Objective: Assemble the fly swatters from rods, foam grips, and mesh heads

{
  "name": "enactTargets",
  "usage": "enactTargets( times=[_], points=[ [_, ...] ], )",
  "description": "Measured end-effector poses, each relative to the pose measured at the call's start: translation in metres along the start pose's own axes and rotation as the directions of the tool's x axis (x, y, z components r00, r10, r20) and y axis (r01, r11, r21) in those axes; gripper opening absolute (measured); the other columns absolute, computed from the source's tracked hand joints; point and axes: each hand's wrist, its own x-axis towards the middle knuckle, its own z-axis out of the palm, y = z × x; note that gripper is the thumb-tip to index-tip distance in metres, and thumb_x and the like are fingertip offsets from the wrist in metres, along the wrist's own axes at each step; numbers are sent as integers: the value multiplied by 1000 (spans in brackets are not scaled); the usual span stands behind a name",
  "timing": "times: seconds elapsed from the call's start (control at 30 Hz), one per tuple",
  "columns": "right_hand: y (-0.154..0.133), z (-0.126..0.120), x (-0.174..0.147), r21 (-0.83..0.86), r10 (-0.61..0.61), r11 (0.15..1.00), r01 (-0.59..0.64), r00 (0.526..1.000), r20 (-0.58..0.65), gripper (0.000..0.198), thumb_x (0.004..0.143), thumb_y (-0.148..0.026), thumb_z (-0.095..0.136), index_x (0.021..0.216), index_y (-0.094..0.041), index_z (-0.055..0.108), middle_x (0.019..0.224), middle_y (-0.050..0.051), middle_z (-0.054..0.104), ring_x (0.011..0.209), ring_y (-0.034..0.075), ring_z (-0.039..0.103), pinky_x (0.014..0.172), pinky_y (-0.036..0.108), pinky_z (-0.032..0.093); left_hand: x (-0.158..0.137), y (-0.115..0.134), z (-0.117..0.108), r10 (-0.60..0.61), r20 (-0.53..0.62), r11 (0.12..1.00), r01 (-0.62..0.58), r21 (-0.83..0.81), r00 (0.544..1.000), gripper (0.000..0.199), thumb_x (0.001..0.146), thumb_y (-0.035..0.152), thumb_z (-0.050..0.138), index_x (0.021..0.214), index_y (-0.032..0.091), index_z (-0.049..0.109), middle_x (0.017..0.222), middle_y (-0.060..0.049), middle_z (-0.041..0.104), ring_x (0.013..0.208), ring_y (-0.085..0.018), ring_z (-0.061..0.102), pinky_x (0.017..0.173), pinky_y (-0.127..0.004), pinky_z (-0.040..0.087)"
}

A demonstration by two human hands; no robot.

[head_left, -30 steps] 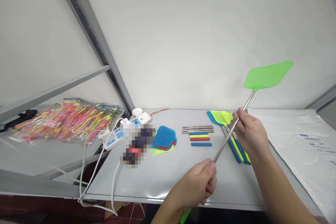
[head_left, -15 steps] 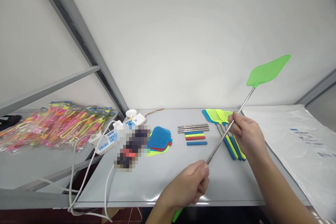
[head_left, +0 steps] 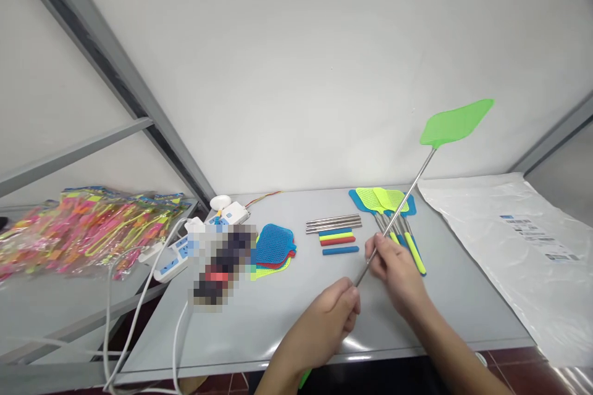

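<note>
A fly swatter with a green paddle (head_left: 456,124) and a long metal rod slants up to the right across my view. My left hand (head_left: 331,318) is wrapped round its lower end, and a bit of green handle shows beneath that wrist. Higher on the rod, my right hand (head_left: 393,265) pinches the metal between thumb and fingers. Behind that hand lie several finished fly swatters (head_left: 386,202) with blue and yellow heads, partly covered by the rod and fingers. Left of them rest several metal rods (head_left: 333,223) and several coloured handles (head_left: 340,250) in blue, yellow and red.
Loose swatter heads (head_left: 274,245) are stacked on the grey table (head_left: 241,339), beside a blurred patch. White power strips (head_left: 173,265) and cables sit at the left. Bagged colourful items (head_left: 102,228) fill a left shelf. A white plastic package (head_left: 491,247) lies at the right.
My right hand has slid down the rod toward my left hand, which still grips the lower end. The camera view has shifted slightly.
</note>
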Motion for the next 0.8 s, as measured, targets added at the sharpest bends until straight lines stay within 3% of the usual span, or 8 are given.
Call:
enactTargets(
  times=[0.13, 0.23, 0.3, 0.47, 0.57, 0.67, 0.8],
  points=[
    [-26, -27, 21, 59, -173, 980, 188, 964, -201, 39, 90, -49, 55, 65, -18, 57, 43, -7, 31, 45, 8, 26, 45, 24, 25, -9, -2, 0, -2, 2, 991, 2, 134, 1000, 40, 95, 56, 34, 77, 20, 38, 68, 6, 38, 59, -8, 31, 55, -21, 25],
    [-41, -37, 35, 93, -228, 961, 261, 935, -273, 37, 89, -48, 57, 66, -19, 56, 43, -7, 28, 44, 8, 26, 43, 23, 25, -12, -4, -2, -8, 11, 981, 6, 193, 1000, 42, 95, 57, 32, 77, 20, 40, 67, 5, 39, 61, -9, 33, 57, -21, 27],
    [-38, -33, 32, 121, -218, 958, 259, 937, -272, 36, 89, -51, 54, 71, -20, 56, 43, -8, 28, 43, 9, 25, 43, 23, 24, -10, -6, -3, -12, 5, 978, 11, 208, 1000, 41, 95, 56, 32, 79, 20, 41, 67, 6, 39, 61, -9, 33, 57, -22, 28],
    [-15, -19, 8, 70, -62, 995, 69, 993, -99, 36, 91, -51, 51, 75, -20, 59, 41, -7, 32, 43, 8, 24, 43, 23, 21, -7, -3, -4, 15, -14, 968, -11, 249, 1000, 41, 96, 55, 29, 79, 20, 41, 67, 5, 39, 62, -10, 35, 60, -22, 30],
    [-24, -35, 14, 47, -131, 989, 140, 979, -157, 34, 90, -47, 55, 73, -18, 61, 42, -8, 30, 44, 8, 23, 45, 23, 24, -12, 4, -7, 16, 9, 944, -18, 328, 1000, 43, 96, 56, 28, 77, 20, 41, 69, 5, 42, 63, -10, 38, 62, -23, 31],
    [-43, -56, 32, 93, -223, 962, 257, 935, -276, 34, 89, -45, 58, 67, -18, 58, 44, -7, 33, 44, 8, 25, 44, 24, 24, -16, 9, -12, 3, 21, 917, -11, 399, 1000, 44, 96, 56, 28, 76, 20, 43, 70, 5, 44, 64, -11, 39, 63, -24, 32],
    [-48, -56, 34, 49, -181, 980, 194, 964, -195, 33, 90, -49, 54, 76, -20, 59, 43, -7, 33, 44, 9, 27, 45, 24, 24, -15, 8, -18, -4, -3, 910, 5, 415, 1000, 42, 96, 54, 30, 76, 20, 43, 70, 5, 44, 66, -11, 41, 66, -24, 34]
  ],
)
